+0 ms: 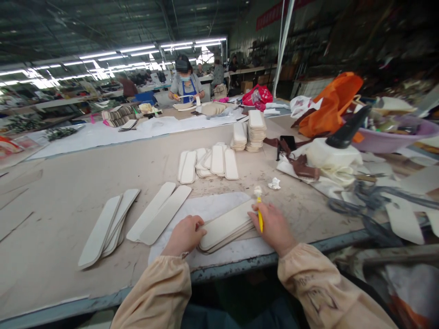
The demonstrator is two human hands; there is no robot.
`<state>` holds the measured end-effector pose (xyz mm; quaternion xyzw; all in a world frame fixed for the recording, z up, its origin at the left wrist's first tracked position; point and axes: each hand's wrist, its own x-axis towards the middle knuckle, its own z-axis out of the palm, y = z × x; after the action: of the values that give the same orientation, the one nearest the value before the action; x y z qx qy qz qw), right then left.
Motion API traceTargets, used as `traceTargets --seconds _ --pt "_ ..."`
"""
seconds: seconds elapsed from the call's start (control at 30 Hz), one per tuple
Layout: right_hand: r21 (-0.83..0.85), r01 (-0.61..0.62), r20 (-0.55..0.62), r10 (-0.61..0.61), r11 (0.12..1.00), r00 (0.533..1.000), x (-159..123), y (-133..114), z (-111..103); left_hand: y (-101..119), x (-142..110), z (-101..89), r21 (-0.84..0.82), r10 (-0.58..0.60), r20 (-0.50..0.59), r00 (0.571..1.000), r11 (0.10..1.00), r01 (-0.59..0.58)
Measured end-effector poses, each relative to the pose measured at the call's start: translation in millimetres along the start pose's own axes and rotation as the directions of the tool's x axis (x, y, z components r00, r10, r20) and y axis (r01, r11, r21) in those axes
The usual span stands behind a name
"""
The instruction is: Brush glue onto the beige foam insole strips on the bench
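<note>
The right hand (274,228) grips a yellow brush (260,218) at the right end of the strips (228,224); the left hand (184,235) touches their left end, its grip unclear.

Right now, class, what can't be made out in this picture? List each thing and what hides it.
All in the head view:
- Stack of pale pieces: the faces of the lower pieces, covered by the top one.
- Yellow-handled tool in the right hand: the make of its white tip, too small and blurred.
- Purple basin: part of it, behind the orange fabric.
- Red banner: its lettering, too small and blurred.
</note>
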<state>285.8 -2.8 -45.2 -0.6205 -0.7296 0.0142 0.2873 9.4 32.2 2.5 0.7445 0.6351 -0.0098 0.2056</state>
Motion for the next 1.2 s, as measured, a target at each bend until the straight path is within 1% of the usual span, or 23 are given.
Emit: traceTargets --seconds 0.07,0.17,0.23,0.3,0.37,0.47,0.53,0.6,0.7,0.77,0.83,0.9,0.97,1.0,1.03,1.1,1.2 --pt "-0.033 -0.106 -0.025 0.106 0.994 0.994 1 9 -2 2 -1 -1.4 0.005 -0.005 -0.003 1.000 1.000 0.005" --pt "-0.041 -0.262 -0.006 0.262 0.964 0.965 4 12 -2 5 -3 -3.1 0.018 -0.016 0.005 1.000 1.000 0.016" --pt "-0.013 -0.318 0.019 0.318 0.948 0.948 6 11 -1 6 -4 -3.5 0.019 -0.024 0.009 1.000 1.000 0.024" --pt "0.052 -0.346 0.020 0.345 0.937 0.938 8 11 0 6 -5 -3.4 0.009 -0.025 0.008 1.000 1.000 0.025" --pt "0.139 -0.352 -0.011 0.357 0.926 0.934 9 12 2 5 -5 -3.0 -0.002 -0.028 0.010 1.000 1.000 0.028" --pt "0.284 -0.309 -0.097 0.348 0.908 0.933 9 14 3 3 -4 -2.3 -0.022 -0.030 0.023 0.999 0.999 0.030" --pt "0.392 -0.275 -0.140 0.352 0.878 0.925 10 13 3 2 -5 -2.1 -0.039 -0.021 0.038 0.999 0.999 0.023" --pt "0.533 -0.238 -0.162 0.374 0.812 0.913 13 9 1 1 -7 -2.5 -0.057 -0.008 0.054 0.999 0.998 0.011" --pt "0.750 -0.145 -0.177 0.408 0.645 0.896 22 -1 -5 2 -12 -5.3 -0.070 0.013 0.056 0.998 0.997 -0.009" --pt "0.851 -0.089 -0.163 0.422 0.518 0.892 30 -9 -12 3 -16 -8.8 -0.113 0.029 0.028 0.999 0.993 -0.026" --pt "0.909 -0.068 -0.121 0.416 0.412 0.901 39 -17 -21 5 -19 -13.0 -0.230 0.059 -0.029 0.998 0.971 -0.064" --pt "0.937 -0.052 -0.090 0.381 0.346 0.920 47 -27 -32 9 -21 -16.1 -0.397 0.097 -0.092 0.991 0.909 -0.126" --pt "0.942 -0.021 -0.097 0.330 0.336 0.939 54 -36 -42 13 -21 -16.4 -0.565 0.144 -0.119 0.982 0.804 -0.186" --pt "0.940 -0.001 -0.108 0.301 0.341 0.947 58 -41 -46 16 -21 -15.0 -0.640 0.172 -0.107 0.979 0.742 -0.200" --pt "0.938 0.017 -0.120 0.278 0.347 0.953 61 -46 -48 19 -21 -12.5 -0.707 0.193 -0.081 0.978 0.680 -0.193" --pt "0.935 0.038 -0.130 0.242 0.351 0.962 68 -54 -50 26 -22 -4.8 -0.813 0.202 -0.011 0.979 0.568 -0.126" --pt "0.939 0.031 -0.109 0.210 0.341 0.972 76 -62 -47 35 -25 9.4 -0.916 0.145 0.067 0.987 0.401 0.003"
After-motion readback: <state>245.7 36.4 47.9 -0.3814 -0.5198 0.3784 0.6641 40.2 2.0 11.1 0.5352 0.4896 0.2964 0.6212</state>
